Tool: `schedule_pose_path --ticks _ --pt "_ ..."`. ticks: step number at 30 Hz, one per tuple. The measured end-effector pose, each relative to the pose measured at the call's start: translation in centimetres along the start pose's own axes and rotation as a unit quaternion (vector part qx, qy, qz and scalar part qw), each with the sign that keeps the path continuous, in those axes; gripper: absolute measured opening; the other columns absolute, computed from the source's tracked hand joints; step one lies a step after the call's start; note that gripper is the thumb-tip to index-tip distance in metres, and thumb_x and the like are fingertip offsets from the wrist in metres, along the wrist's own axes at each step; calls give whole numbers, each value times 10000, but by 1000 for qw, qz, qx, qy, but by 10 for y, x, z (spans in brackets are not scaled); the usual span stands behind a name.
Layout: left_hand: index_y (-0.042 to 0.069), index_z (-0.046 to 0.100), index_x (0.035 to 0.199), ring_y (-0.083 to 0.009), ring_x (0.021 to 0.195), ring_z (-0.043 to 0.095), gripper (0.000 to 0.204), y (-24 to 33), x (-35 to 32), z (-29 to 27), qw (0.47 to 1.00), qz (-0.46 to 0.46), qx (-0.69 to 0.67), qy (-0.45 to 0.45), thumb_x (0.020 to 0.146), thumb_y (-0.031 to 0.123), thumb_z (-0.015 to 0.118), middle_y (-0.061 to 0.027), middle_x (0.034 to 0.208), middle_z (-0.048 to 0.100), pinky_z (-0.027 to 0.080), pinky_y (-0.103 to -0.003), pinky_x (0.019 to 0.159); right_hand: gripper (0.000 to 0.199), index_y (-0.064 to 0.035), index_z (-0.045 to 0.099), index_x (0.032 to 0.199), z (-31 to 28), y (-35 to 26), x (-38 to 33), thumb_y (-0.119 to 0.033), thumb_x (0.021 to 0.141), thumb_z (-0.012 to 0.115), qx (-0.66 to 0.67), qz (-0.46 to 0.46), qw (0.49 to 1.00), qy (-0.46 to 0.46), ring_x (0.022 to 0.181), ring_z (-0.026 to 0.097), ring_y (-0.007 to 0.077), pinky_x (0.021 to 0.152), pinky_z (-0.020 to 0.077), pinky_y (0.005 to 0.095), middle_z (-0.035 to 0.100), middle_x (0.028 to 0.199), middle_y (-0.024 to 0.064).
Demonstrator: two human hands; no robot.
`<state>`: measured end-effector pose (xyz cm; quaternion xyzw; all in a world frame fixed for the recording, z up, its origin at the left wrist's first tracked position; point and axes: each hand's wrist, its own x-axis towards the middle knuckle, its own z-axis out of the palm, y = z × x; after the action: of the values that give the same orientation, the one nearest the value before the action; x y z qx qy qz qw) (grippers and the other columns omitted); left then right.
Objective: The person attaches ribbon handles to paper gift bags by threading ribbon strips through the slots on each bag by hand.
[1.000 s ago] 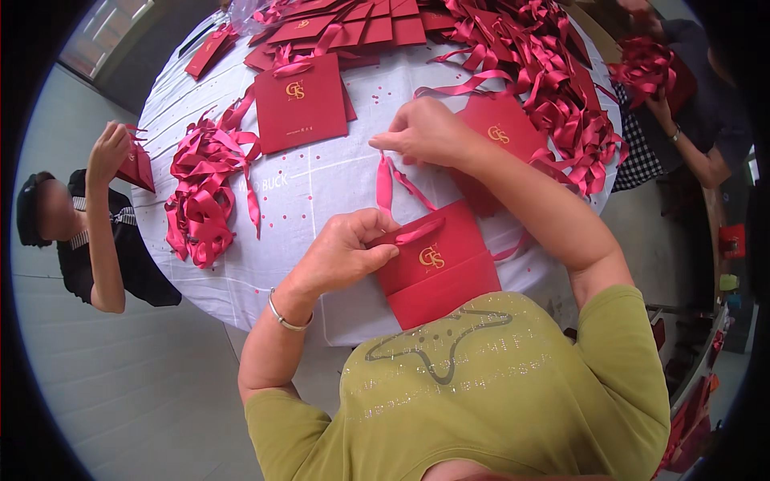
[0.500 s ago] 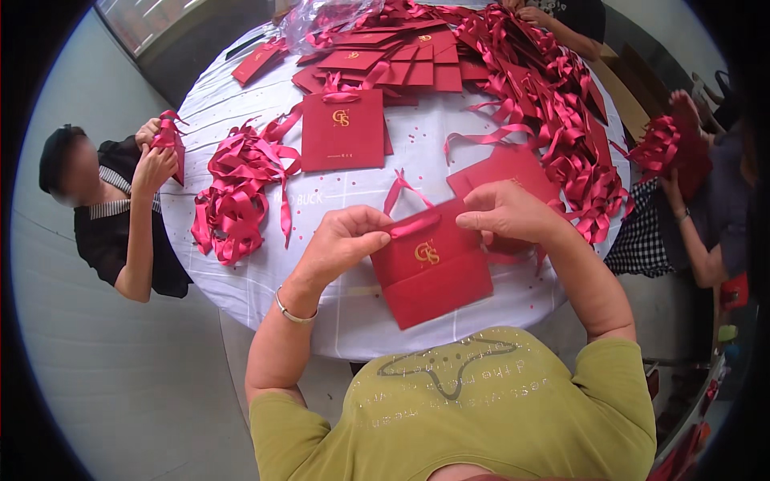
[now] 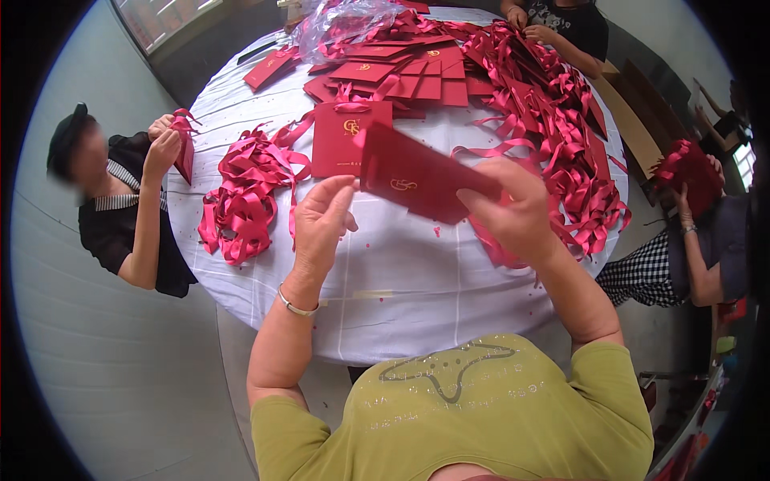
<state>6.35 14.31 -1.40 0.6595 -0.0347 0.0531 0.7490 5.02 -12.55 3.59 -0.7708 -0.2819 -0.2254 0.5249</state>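
Right hand (image 3: 517, 210) clamped on a red paper bag (image 3: 417, 174) above the white-covered worktop (image 3: 401, 313), left hand (image 3: 319, 223) by its edge (whether gripping, unclear); light, flat pressure should spare it creases.

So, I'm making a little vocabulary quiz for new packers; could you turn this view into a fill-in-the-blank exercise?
1. The right hand grips a tilted bag whose main colour is ____.
2. The logo on that bag is ____.
3. The bracelet circles the person's ____ wrist.
4. As the person faces the table, the clear plastic lies at its ____ side, not its near one.

Missing words: red; gold; left; far
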Motion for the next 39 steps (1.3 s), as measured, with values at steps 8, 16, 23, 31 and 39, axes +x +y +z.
schedule_pose_path --ticks 8,16,23,31,39 --pt "11 625 949 -103 521 566 101 -15 6 -19 953 142 232 138 872 75 636 -87 848 701 449 -249 511 274 -1 653 964 37 -29 -50 -119 717 639 -312 -289 887 -178 659 569 190 539 449 294 603 854 76" --pt "100 672 958 -290 704 674 260 -2 -28 21 788 227 561 -113 756 239 762 -65 837 684 523 -395 598 288 -59 607 845 81 -34 -81 -279 683 697 -159 -245 924 -245 613 531 191 567 443 337 500 726 44" --pt "91 635 1009 -291 758 669 330 -6 -37 31 781 248 552 -154 737 220 769 -67 954 651 533 -394 625 234 -78 683 897 11 -8 -88 -173 709 785 -301 -77 948 -72 802 608 246 720 493 365 630 921 68" --pt "69 624 1020 -306 771 668 398 2 -38 35 785 201 562 -165 702 229 803 -97 948 651 527 -411 660 110 -46 634 809 1 3 -90 -131 791 701 -326 7 940 -103 808 600 263 716 480 371 608 845 93" --pt "46 699 936 -280 802 690 286 11 -26 33 855 -27 449 -259 719 206 793 -120 857 718 534 -369 719 108 -5 640 876 28 -1 -72 -102 842 675 5 192 965 -178 695 667 244 628 517 334 658 768 136"
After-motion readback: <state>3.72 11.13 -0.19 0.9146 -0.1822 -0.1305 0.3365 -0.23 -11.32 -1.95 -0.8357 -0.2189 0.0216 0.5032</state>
